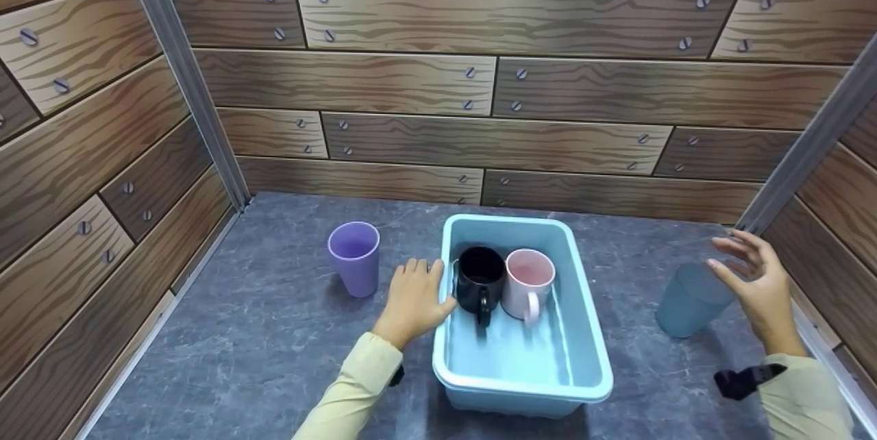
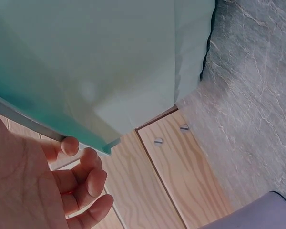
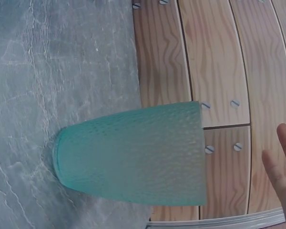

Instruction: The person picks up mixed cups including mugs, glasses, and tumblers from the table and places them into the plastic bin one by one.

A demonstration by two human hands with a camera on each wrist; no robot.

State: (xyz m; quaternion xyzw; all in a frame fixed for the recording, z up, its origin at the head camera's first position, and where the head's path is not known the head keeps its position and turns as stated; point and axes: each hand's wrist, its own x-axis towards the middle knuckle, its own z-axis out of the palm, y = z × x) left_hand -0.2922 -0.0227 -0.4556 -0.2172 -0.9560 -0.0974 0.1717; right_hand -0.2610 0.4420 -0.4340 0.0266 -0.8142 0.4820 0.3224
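My left hand point(image 1: 411, 299) holds the left rim of a light blue plastic bin point(image 1: 590, 330), thumb over the edge. In the left wrist view its fingers point(image 2: 88, 183) curl loosely beside the rim. Inside the bin a black mug point(image 1: 473, 292) and a pink mug point(image 1: 524, 299) stand side by side at the far end, handles toward me. On the right, a translucent teal tumbler point(image 1: 685, 306) stands upright on the table. My right hand point(image 1: 764, 282) is beside its top, fingers and thumb spread apart, and the right wrist view shows a gap between fingertips and tumbler rim point(image 3: 200, 152).
A purple tumbler point(image 1: 357, 265) stands upright left of the bin, beyond my left hand. The grey marbled table point(image 1: 260, 351) is enclosed by wood-patterned panels point(image 1: 411, 83) at the back and sides, with metal posts point(image 1: 199, 90) at the corners.
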